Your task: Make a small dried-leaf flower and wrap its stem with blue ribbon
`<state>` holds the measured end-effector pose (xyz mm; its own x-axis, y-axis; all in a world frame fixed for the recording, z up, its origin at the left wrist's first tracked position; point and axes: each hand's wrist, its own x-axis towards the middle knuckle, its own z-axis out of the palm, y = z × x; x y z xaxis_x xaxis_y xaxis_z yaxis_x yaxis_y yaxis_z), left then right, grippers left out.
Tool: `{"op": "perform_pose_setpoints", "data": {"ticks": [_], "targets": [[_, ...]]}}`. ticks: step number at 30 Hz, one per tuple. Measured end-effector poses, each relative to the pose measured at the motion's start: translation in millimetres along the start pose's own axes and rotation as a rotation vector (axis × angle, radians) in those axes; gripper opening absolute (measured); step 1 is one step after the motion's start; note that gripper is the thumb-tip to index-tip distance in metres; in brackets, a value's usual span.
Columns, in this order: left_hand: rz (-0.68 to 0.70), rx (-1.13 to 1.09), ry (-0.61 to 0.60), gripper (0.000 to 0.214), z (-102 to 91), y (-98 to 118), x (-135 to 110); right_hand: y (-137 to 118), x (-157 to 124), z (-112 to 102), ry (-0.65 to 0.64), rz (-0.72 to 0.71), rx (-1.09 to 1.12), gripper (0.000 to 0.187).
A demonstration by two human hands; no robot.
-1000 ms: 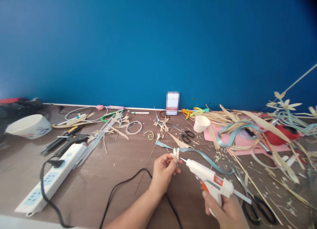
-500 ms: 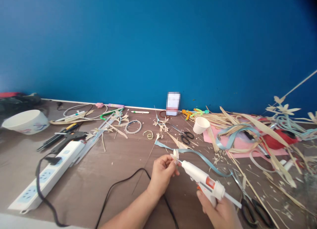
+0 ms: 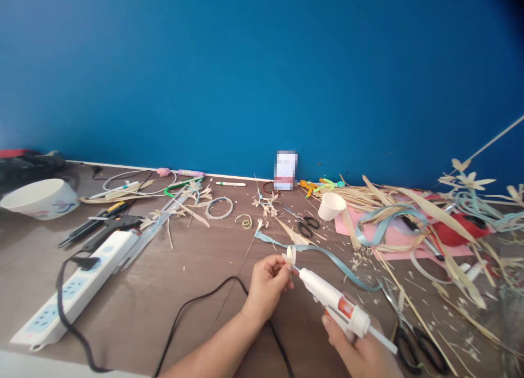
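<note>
Between the thumb and fingers of my left hand (image 3: 268, 282) is a small cream-coloured flower (image 3: 290, 255), its petals pointing up. My right hand (image 3: 360, 345) is wrapped around a white hot glue gun (image 3: 333, 293) with an orange part and a white glue stick (image 3: 382, 339) poking from its rear. The gun's nozzle reaches the base of the flower by my left fingertips; whether it touches cannot be made out. Behind the flower a light blue ribbon (image 3: 327, 253) curves across the table. Large scissors (image 3: 409, 334) with black handles lie right of my right hand.
A white power strip (image 3: 77, 291) and a black glue gun (image 3: 110, 228) lie at left near a white bowl (image 3: 41, 198). A black cable (image 3: 204, 296) runs under my left arm. Farther back are a paper cup (image 3: 331, 206), small scissors (image 3: 307, 225) and a phone (image 3: 285, 171). Dried strips (image 3: 393, 203) cover the right side.
Both hands stay almost in place, with the flower and glue gun still held. The gun has shifted very slightly down and left; the whole view has drifted a little.
</note>
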<state>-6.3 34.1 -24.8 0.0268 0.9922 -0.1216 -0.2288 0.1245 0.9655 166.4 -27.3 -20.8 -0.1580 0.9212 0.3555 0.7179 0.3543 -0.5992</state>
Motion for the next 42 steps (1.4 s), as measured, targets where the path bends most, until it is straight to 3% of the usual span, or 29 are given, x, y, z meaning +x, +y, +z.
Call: {"op": "perform_pose_setpoints", "data": {"ticks": [5,8,16,19,24,30,42], "targets": [[0.006,-0.001,-0.011,0.021,-0.6,-2.1,-0.1,-3.5,-4.2,0.9,0.062,0.126,0.071,0.028],[0.001,-0.007,-0.018,0.021,-1.0,-3.4,0.1,-9.9,-3.5,-1.5,0.034,0.181,0.128,0.025],[0.013,0.004,-0.024,0.021,-0.3,1.2,-1.3,1.0,-3.5,0.1,0.092,-0.086,-0.033,0.02],[0.014,-0.007,-0.019,0.022,0.5,3.4,-2.0,4.9,-4.5,1.4,0.111,-0.08,-0.079,0.024],[0.011,0.0,-0.013,0.02,0.3,2.8,-1.9,-9.3,1.2,-5.1,-0.004,-0.015,-0.009,0.027],[0.006,-0.002,-0.031,0.017,-1.2,-0.3,-1.8,-26.8,4.5,-8.3,0.042,0.068,0.054,0.026],[-0.008,0.003,-0.044,0.018,-0.5,2.3,-2.4,-22.0,2.7,-5.8,0.045,0.048,0.027,0.027]]}}
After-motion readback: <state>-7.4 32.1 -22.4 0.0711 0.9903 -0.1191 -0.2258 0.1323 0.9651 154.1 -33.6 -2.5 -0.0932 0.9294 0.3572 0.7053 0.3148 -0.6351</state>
